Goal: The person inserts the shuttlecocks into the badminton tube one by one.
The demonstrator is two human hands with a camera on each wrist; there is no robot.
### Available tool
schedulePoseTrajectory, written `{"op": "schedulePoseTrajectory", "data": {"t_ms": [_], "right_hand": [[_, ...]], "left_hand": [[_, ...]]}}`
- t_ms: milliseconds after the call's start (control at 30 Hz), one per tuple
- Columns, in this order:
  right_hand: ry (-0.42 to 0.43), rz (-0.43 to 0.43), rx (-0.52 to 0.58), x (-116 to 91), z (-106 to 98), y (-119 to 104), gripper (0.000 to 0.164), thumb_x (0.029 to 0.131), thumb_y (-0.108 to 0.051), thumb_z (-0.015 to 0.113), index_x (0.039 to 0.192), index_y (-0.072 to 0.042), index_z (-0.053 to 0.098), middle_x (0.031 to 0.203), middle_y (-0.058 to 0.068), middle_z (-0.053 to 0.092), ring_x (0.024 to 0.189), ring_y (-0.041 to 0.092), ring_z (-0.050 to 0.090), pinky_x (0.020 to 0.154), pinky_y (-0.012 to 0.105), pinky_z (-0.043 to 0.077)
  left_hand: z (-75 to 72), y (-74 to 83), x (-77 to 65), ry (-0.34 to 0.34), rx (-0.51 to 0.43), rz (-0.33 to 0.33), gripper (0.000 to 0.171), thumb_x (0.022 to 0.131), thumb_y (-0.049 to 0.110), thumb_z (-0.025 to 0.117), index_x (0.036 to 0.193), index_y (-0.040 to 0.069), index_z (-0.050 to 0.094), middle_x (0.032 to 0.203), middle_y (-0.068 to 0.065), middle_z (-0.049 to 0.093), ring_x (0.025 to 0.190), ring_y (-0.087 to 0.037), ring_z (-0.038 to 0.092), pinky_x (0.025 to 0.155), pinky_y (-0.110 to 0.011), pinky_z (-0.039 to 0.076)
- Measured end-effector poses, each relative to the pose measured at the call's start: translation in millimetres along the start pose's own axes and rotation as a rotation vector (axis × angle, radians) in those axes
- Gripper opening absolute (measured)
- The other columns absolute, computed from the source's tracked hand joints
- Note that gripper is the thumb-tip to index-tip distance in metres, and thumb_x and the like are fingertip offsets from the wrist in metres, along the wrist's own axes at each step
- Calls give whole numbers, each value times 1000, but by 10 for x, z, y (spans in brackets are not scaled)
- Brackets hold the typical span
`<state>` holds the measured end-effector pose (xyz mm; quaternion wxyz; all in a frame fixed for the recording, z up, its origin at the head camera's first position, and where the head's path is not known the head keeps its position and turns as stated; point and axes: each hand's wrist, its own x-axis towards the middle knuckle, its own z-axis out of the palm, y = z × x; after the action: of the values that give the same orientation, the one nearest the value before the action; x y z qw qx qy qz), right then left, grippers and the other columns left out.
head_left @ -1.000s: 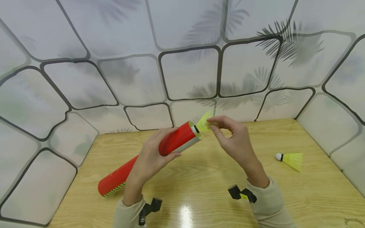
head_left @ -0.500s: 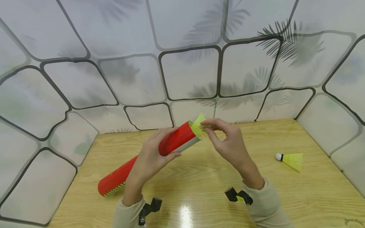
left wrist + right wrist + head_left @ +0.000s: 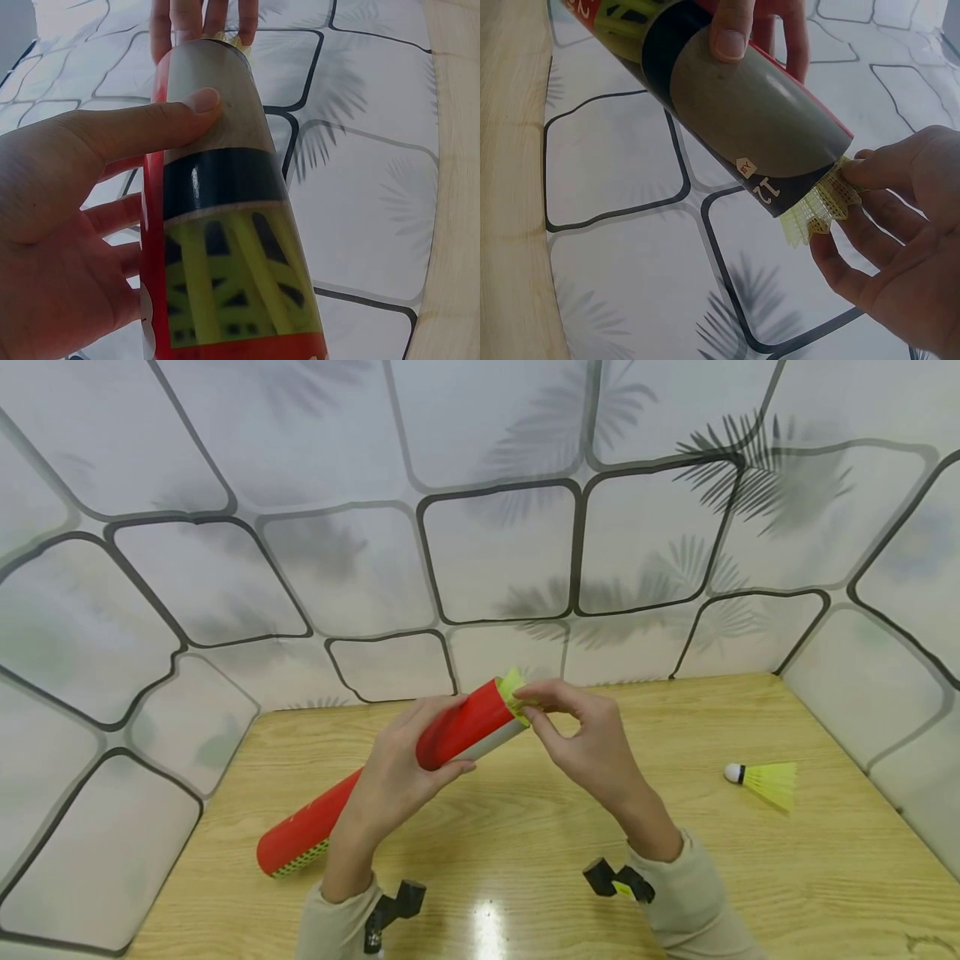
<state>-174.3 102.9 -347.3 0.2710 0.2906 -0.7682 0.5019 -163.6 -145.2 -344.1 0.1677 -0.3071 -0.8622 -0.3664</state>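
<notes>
A red shuttlecock tube (image 3: 468,724) slants up to the right, its lower end near the table and its open mouth toward my right hand. Around its upper part my left hand (image 3: 393,777) is wrapped, with the thumb along the grey panel (image 3: 206,75). A yellow shuttlecock (image 3: 821,206) sits mostly inside the mouth; only its skirt edge sticks out, and the cork is hidden. My right hand (image 3: 588,735) pinches that skirt edge between thumb and fingers. On the right of the table lies another yellow shuttlecock (image 3: 768,783) with a white cork.
The wood-grain table (image 3: 525,852) is bordered at the back and sides by a pale patterned wall covering (image 3: 502,560). Black camera mounts sit on both wrists, the right one (image 3: 618,881) hanging over the table.
My right hand has moved left and slid the shuttlecock cork-first into the tube, from just its cork at the mouth to nearly the whole skirt. The left hand and tube have stayed still.
</notes>
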Motion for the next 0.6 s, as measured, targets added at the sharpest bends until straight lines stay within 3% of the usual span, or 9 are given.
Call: {"op": "schedulePoseTrajectory", "data": {"t_ms": [600], "right_hand": [[-55,20,118,-5,69,-33,21,93,10,68,107,-5,73,102,2,75,93,16,73,84,34,60]], "left_hand": [[-9,-18,8,7,12,7,74,78,15,92,143,16,58,137,0,61,117,-20,59,90,-41,57]]}}
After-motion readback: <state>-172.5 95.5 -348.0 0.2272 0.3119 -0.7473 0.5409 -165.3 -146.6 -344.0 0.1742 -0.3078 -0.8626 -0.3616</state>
